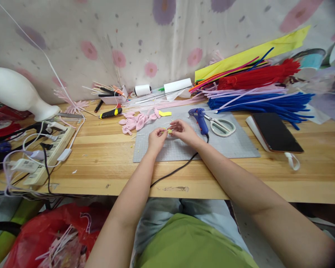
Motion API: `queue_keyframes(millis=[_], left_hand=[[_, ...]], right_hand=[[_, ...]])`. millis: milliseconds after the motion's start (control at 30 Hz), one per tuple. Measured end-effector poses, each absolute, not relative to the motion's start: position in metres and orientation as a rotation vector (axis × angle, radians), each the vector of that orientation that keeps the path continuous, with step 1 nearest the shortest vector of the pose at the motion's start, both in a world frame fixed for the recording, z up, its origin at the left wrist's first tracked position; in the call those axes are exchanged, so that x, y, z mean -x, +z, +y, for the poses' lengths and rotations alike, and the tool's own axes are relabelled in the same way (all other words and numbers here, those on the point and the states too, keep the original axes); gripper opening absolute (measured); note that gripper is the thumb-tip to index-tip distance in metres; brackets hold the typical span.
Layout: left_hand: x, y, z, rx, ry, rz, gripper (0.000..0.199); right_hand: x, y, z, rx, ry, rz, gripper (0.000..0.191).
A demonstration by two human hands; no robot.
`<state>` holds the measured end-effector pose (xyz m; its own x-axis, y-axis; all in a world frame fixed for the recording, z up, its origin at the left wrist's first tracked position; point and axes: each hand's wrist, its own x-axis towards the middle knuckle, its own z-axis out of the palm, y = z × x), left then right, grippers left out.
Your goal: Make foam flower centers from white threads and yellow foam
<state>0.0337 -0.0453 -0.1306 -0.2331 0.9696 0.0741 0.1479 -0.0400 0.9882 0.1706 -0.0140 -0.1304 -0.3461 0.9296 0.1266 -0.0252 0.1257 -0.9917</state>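
Note:
Over the grey cutting mat (228, 149), my left hand (156, 140) and my right hand (184, 132) meet with fingertips pinched on a small yellow piece (169, 131). Its exact kind is too small to make out. Thin white strands show just beyond the fingers. Behind my left hand lies a heap of pink fuzzy petal-like pieces (136, 121), with a flat yellow strip (165, 114) at its right end. To the right of my right hand rest a blue glue gun (200, 121) and white-handled scissors (222, 127), both on the mat.
Blue pipe cleaners (256, 104) and red pipe cleaners (256, 77) are piled at the back right. A phone (277, 132) lies at the right. The glue gun's black cord (175, 171) crosses the table's front. A power strip (48, 160) with tangled cables and a white foam head (19, 91) occupy the left.

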Motion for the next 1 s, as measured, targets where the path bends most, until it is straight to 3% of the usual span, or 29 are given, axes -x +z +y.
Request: queue_keyframes(millis=[133,467,1000], left_hand=[[-0.035,-0.126,-0.047,-1.193,1.367,1.497,0.01],[-0.036,-0.125,-0.046,-1.13,1.389,1.491,0.006],[-0.035,-0.125,-0.047,-1.131,1.402,1.446,0.009]], right_hand=[[-0.167,-0.129,-0.016,0.908,1.469,-1.399,0.033],[-0.161,-0.128,-0.019,1.035,1.127,-1.48,0.021],[-0.157,-0.129,-0.015,1.047,1.354,-1.368,0.027]])
